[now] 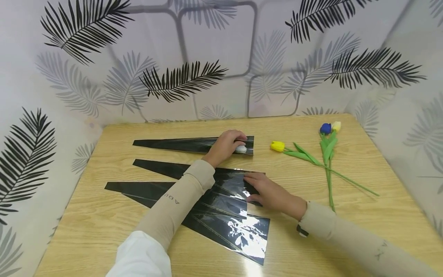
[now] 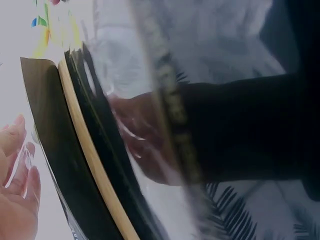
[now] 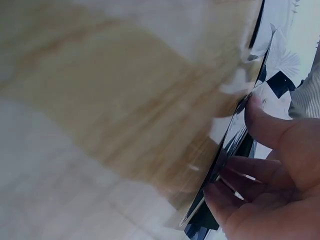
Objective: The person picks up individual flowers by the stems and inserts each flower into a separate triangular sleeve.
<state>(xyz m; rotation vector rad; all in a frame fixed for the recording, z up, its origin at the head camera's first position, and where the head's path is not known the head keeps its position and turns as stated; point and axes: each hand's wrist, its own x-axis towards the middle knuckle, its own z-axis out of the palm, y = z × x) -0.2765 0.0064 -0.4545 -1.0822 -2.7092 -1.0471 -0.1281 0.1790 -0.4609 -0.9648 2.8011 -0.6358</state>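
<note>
Several tapered black plastic flower sleeves with glossy clear fronts lie on the wooden table. My left hand (image 1: 226, 145) rests over the wide end of the far sleeve (image 1: 173, 144), its thumb and fingers spread around a white patch, perhaps glare. On the wide end of the middle sleeve (image 1: 162, 168), my right hand (image 1: 268, 190) touches the film with thumb and fingers apart. In the right wrist view, the fingertips of the right hand (image 3: 270, 170) meet the edge of that sleeve (image 3: 232, 135). The near sleeve (image 1: 228, 227) lies partly under the left forearm.
Right of the sleeves lie artificial tulips: a yellow one (image 1: 278, 146), a blue one (image 1: 325, 128) and a cream one (image 1: 336, 126), with crossing green stems. A leaf-patterned cloth (image 1: 221, 50) rises behind the wooden table (image 1: 294, 238).
</note>
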